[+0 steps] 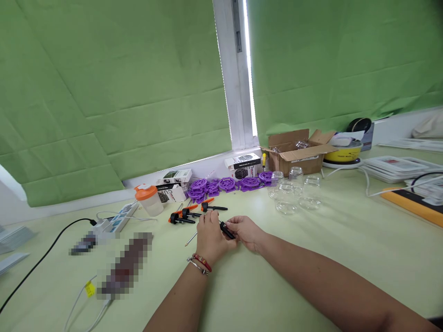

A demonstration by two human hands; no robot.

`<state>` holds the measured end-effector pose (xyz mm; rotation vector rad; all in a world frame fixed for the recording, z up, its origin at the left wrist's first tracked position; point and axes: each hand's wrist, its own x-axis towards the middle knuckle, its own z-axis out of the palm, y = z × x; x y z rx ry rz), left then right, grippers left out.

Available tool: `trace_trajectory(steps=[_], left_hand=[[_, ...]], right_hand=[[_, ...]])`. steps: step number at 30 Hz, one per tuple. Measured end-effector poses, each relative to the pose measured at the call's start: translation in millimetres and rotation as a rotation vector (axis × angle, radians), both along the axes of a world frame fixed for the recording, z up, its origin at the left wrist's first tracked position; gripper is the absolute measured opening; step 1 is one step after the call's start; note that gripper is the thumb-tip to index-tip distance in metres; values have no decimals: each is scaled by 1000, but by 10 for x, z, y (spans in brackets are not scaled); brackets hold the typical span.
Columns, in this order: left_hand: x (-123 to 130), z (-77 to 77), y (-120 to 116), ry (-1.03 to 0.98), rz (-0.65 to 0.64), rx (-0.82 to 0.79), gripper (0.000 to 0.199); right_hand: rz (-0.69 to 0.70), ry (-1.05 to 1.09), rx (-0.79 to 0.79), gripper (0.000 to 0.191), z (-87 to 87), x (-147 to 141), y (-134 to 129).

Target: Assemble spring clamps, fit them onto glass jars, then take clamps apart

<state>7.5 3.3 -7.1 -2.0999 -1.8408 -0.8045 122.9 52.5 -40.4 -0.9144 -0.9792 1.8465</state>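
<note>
My left hand [211,237], with bracelets at the wrist, is closed around a small black handle-shaped part [227,230]. My right hand [244,230] pinches the same part from the right, thumb and fingers together. Both hands are low over the table, and much of the part is hidden by fingers. A thin metal rod [191,239] shows at the left of my left hand; its other end is out of sight. Just beyond the hands lie several black pieces [182,220] with orange blade-like parts [207,201].
Purple plastic wheel-like frames [227,184] lie behind, beside small boxes [244,166]. Clear glass jars [286,198] stand to the right, before an open cardboard box [297,161]. Leftward are an orange-lidded shaker bottle [149,200], a power strip [122,217] and cables [44,253].
</note>
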Motion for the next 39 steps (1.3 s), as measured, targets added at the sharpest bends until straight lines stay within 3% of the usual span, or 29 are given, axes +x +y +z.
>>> trace_trajectory(steps=[6,15,39], left_hand=[[-10,-6,6,1,-3,-13,65],[-12,11,0,-9,3,-21,64],[-43,-7,22,-41,-5,-38,64]], right_hand=[[3,5,6,9,-44,-9,29],[-6,-1,4,11,61,11,-27],[21,17,14,9,61,25,-24]])
